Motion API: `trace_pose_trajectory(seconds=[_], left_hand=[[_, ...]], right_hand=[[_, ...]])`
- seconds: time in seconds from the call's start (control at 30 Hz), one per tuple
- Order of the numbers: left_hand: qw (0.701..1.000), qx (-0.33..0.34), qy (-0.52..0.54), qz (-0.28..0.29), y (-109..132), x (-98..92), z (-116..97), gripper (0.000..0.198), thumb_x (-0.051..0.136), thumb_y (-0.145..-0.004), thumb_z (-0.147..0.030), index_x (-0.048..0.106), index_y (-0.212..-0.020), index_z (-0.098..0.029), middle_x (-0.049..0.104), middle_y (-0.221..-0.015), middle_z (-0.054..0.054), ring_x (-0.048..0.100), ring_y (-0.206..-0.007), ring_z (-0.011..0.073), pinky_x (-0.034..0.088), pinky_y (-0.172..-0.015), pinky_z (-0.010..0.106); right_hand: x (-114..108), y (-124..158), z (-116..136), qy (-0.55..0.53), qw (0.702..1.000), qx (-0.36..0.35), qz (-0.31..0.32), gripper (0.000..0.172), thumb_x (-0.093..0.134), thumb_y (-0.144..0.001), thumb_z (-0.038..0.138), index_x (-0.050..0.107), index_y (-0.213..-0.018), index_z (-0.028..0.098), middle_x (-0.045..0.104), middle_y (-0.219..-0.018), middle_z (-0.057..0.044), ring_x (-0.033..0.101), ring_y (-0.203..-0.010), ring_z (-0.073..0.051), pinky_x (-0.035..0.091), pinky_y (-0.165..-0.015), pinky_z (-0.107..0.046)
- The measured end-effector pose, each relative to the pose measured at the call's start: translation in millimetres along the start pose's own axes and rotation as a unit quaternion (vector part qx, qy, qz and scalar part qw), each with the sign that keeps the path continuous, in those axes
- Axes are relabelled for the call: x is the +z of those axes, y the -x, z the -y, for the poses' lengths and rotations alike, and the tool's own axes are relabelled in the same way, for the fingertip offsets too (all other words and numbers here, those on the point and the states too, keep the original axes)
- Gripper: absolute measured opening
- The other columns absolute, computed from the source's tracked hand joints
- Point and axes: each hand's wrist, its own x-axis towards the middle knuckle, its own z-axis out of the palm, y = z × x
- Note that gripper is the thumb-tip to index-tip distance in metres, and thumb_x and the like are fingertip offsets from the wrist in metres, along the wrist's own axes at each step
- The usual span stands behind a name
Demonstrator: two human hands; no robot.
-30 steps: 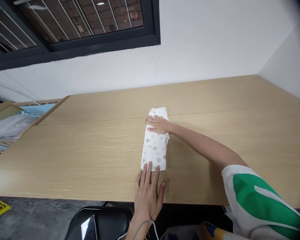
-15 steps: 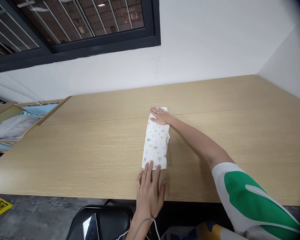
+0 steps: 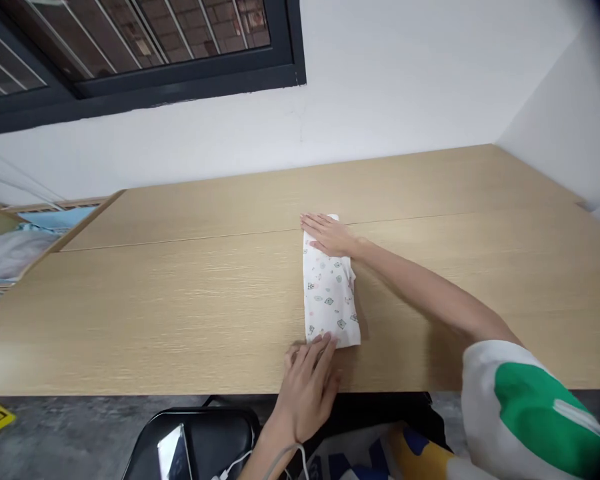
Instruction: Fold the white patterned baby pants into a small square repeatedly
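A folded white cloth with a small green and pink print lies on the wooden table, its long side running away from me. My right hand rests flat on the far end of it, fingers stretched out to the left. At the near end, the fingertips of my left hand touch the cloth's lower left edge. Those fingers are extended and slightly bent, with the thumb apart. A small corner of cloth sticks out on the right side. Whether it is a garment or a plain cloth I cannot tell.
The wooden tabletop has a seam across it and meets a white wall under a dark-framed window. At left is a wooden bed-like frame with bedding. Below, a black chair carries a phone and a white cable.
The cloth's near end has swung to the right, so it now lies straighter. My left hand has shifted slightly right, its fingers closer together. My right hand stays on the far end.
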Motion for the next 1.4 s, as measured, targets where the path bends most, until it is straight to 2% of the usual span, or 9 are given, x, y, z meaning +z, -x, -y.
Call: trace_pose_trajectory(seconds=[0.1, 0.2, 0.4, 0.57, 0.8, 0.87, 1.1, 1.27, 1.4], left_hand=[[0.999, 0.024, 0.02, 0.003, 5.0, -3.2, -1.6, 0.051, 0.06, -0.101, -0.035, 0.055, -0.148, -0.016, 0.066, -0.142, 0.017, 0.063, -0.126, 0.0313, 0.046, -0.104, 0.048], [0.998, 0.061, 0.028, 0.008, 13.2, -5.6, -4.3, 0.047, 0.063, -0.101, -0.04, 0.06, -0.142, -0.018, 0.07, -0.135, 0.015, 0.066, -0.118, 0.0297, 0.049, -0.1, 0.047], [0.987, 0.135, 0.063, 0.059, 24.8, -15.1, -5.8, 0.041, 0.046, -0.106, -0.013, 0.06, -0.142, -0.023, 0.075, -0.117, 0.01, 0.068, -0.096, 0.0205, 0.053, -0.09, 0.037], [0.975, 0.137, 0.169, 0.03, 13.0, -28.9, -7.6, 0.039, 0.047, -0.106, -0.014, 0.059, -0.142, -0.024, 0.076, -0.114, 0.008, 0.069, -0.097, 0.0195, 0.054, -0.089, 0.034], [0.94, 0.043, 0.12, -0.316, -19.7, -32.5, 1.9, 0.042, 0.064, -0.09, 0.004, 0.064, -0.125, -0.019, 0.067, -0.123, 0.01, 0.068, -0.112, 0.0218, 0.057, -0.087, 0.035], [0.926, 0.001, 0.106, -0.362, -28.8, -31.6, 3.8, 0.036, 0.066, -0.091, 0.001, 0.065, -0.119, -0.022, 0.065, -0.119, 0.008, 0.067, -0.112, 0.0212, 0.058, -0.088, 0.035], [0.995, -0.066, -0.034, -0.072, -57.1, -2.3, 5.7, 0.045, 0.057, -0.104, -0.031, 0.051, -0.147, -0.018, 0.055, -0.152, 0.02, 0.056, -0.138, 0.035, 0.052, -0.105, 0.052], [0.99, -0.076, -0.116, 0.0, -59.5, 25.5, 15.9, 0.058, 0.048, -0.108, -0.04, 0.042, -0.158, -0.012, 0.038, -0.167, 0.024, 0.041, -0.152, 0.0418, 0.048, -0.11, 0.057], [0.99, -0.055, -0.128, 0.03, -59.6, 27.0, 23.8, 0.061, 0.045, -0.108, -0.044, 0.037, -0.163, -0.017, 0.033, -0.169, 0.023, 0.037, -0.155, 0.0416, 0.046, -0.113, 0.056]], right_hand=[[-21.4, 44.6, 44.1, -0.011, 1.0, -0.011, -0.021, 0.054, 0.044, -0.104, 0.036, 0.054, -0.149, 0.009, 0.045, -0.162, -0.023, 0.037, -0.152, -0.04, 0.03, -0.122, -0.061], [-39.1, 106.6, 98.5, -0.047, 0.998, -0.013, 0.032, 0.045, 0.038, -0.108, 0.039, 0.068, -0.128, 0.012, 0.068, -0.125, -0.023, 0.064, -0.113, -0.033, 0.051, -0.098, -0.053], [-37.4, 213.2, 191.7, -0.088, 0.987, -0.104, 0.091, 0.06, 0.057, -0.096, 0.068, 0.065, -0.135, 0.023, 0.072, -0.112, -0.015, 0.066, -0.098, -0.031, 0.055, -0.09, -0.05], [-37.5, 228.0, 218.4, -0.039, 0.994, -0.101, 0.031, 0.029, 0.05, -0.103, 0.021, 0.066, -0.127, 0.023, 0.074, -0.092, -0.009, 0.067, -0.082, -0.024, 0.055, -0.08, -0.042], [-90.7, 165.9, 176.7, -0.108, 0.987, -0.044, -0.11, 0.019, 0.046, -0.106, 0.009, 0.059, -0.114, 0.019, 0.067, -0.094, -0.006, 0.062, -0.084, -0.019, 0.054, -0.076, -0.034], [-99.4, 138.9, 152.4, -0.121, 0.982, -0.013, -0.142, 0.017, 0.045, -0.108, 0.016, 0.061, -0.112, 0.021, 0.064, -0.099, -0.007, 0.061, -0.085, -0.019, 0.053, -0.075, -0.033], [-60.9, 53.3, 62.5, -0.108, 0.987, 0.067, -0.096, 0.021, 0.053, -0.106, 0.028, 0.07, -0.113, 0.018, 0.063, -0.111, -0.011, 0.058, -0.108, -0.026, 0.047, -0.101, -0.044], [-16.0, 35.8, 25.7, -0.084, 0.986, 0.143, -0.023, 0.027, 0.05, -0.104, 0.019, 0.074, -0.115, 0.015, 0.064, -0.116, -0.014, 0.054, -0.116, -0.029, 0.042, -0.106, -0.047], [5.7, 40.4, 12.5, -0.086, 0.986, 0.136, -0.036, 0.035, 0.043, -0.106, 0.019, 0.075, -0.118, 0.017, 0.062, -0.114, -0.013, 0.051, -0.115, -0.029, 0.041, -0.106, -0.046]])
